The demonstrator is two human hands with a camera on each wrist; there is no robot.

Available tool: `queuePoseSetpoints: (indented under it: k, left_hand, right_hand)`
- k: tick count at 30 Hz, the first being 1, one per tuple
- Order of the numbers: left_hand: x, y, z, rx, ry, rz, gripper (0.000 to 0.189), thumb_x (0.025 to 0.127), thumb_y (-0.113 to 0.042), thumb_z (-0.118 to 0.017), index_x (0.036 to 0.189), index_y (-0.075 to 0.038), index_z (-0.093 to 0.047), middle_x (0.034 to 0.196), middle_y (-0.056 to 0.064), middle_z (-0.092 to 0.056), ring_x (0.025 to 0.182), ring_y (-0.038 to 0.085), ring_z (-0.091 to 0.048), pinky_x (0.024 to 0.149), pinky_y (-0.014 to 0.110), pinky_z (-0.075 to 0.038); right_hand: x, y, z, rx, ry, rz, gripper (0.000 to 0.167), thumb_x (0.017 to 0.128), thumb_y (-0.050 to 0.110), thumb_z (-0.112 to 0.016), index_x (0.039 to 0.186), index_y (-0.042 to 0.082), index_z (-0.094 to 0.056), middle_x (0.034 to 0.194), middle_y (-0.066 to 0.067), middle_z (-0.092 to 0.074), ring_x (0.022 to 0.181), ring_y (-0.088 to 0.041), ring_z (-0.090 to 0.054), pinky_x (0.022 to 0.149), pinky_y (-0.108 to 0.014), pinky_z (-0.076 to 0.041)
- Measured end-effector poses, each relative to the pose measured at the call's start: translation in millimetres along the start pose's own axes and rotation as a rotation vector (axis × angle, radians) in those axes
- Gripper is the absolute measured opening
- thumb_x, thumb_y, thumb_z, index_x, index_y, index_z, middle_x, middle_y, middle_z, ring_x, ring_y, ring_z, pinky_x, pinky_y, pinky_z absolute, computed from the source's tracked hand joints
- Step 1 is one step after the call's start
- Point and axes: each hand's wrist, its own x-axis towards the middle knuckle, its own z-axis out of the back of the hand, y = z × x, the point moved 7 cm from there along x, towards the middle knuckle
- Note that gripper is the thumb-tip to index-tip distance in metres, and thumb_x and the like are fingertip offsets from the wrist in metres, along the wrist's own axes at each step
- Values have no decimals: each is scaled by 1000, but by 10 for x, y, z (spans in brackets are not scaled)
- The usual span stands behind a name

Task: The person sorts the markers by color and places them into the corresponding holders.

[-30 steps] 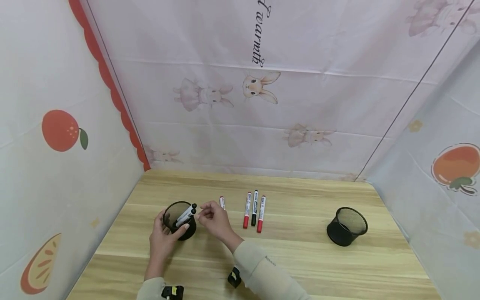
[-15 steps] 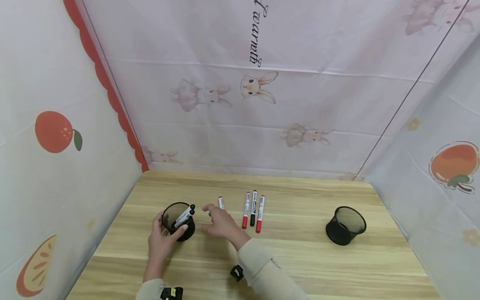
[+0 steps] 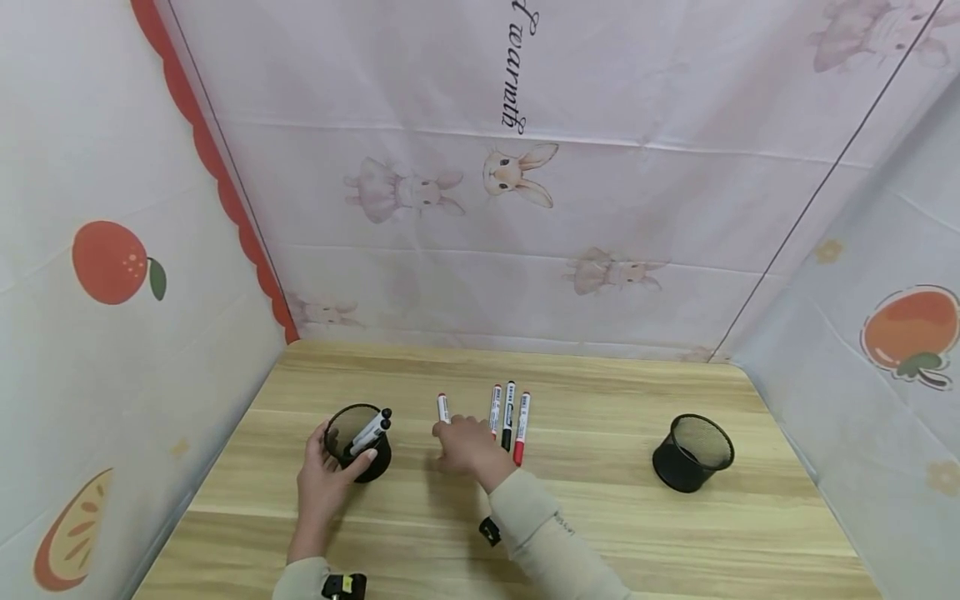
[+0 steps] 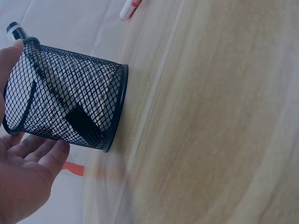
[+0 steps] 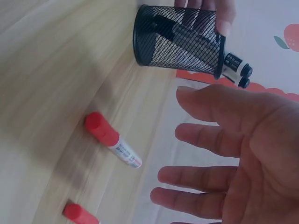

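My left hand (image 3: pixel 321 492) grips a black mesh pen holder (image 3: pixel 375 468), thumb on the near side and fingers round the other. Two black-capped whiteboard markers (image 3: pixel 367 433) lean inside it, their ends sticking out past the rim. To the right of the holder, my right hand (image 3: pixel 474 450) is over the table with nothing in it. Its fingers (image 5: pixel 201 178) are spread and fairly straight in the right wrist view, apart from a red-capped marker (image 5: pixel 103 130) on the wood. In the head view that hand hides the marker's capped end.
Right of the right hand lie a red marker (image 3: pixel 496 402), a black marker (image 3: pixel 509 408) and another red marker (image 3: pixel 522 423), side by side. A second mesh pen holder (image 3: pixel 678 465) stands on the right of the wooden table (image 3: pixel 600 517). Printed cloth walls (image 3: pixel 420 317) border the table.
My right hand has moved away from the pen holder, rightward to the single red marker, and its fingers have spread from a loose curl. My left hand stays on the holder.
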Motion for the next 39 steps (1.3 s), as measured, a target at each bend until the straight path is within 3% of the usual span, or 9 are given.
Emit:
queuePoseSetpoints:
  k: [8, 14, 19, 24, 39]
  left_hand:
    - [6, 36, 9, 7, -5, 3, 94, 72, -26, -83, 144, -8, -26, 140, 19, -38, 126, 35, -36, 103, 46, -32]
    - [3, 50, 13, 16, 5, 18, 97, 72, -29, -82, 146, -9, -23, 141, 19, -37, 127, 35, -35, 103, 45, -32]
    - [1, 51, 16, 15, 3, 19, 97, 71, -29, -82, 146, -9, -24, 140, 19, -37, 127, 36, -35, 103, 46, -32]
    - [-2, 46, 21, 14, -3, 18, 96, 71, -29, -83, 145, -9, -25, 140, 18, -37, 126, 36, -35, 102, 46, -33]
    - [9, 31, 17, 12, 10, 31, 96, 71, -30, -82, 145, -10, -25, 141, 19, -36, 127, 36, -35, 103, 46, -32]
  right_hand:
    - [17, -144, -22, -28, -15, -21, 42, 78, 31, -72, 116, 15, -62, 99, -5, -59, 87, -23, -54, 72, -43, -48]
    - [15, -244, -65, 2, 0, -45, 44, 78, 27, -70, 119, 14, -61, 104, -5, -59, 90, -23, -53, 75, -44, -47]
    - [-6, -328, -53, 28, -46, -31, 47, 74, 18, -69, 120, 15, -62, 109, -4, -59, 92, -24, -55, 76, -42, -48]
    - [-3, -420, -17, 14, -89, -23, 45, 73, 20, -71, 117, 14, -63, 105, -6, -60, 91, -25, -56, 76, -40, -48]
    - [29, -713, -15, 11, -113, -76, 38, 78, 23, -72, 114, 14, -65, 103, -7, -60, 87, -22, -57, 65, -37, -50]
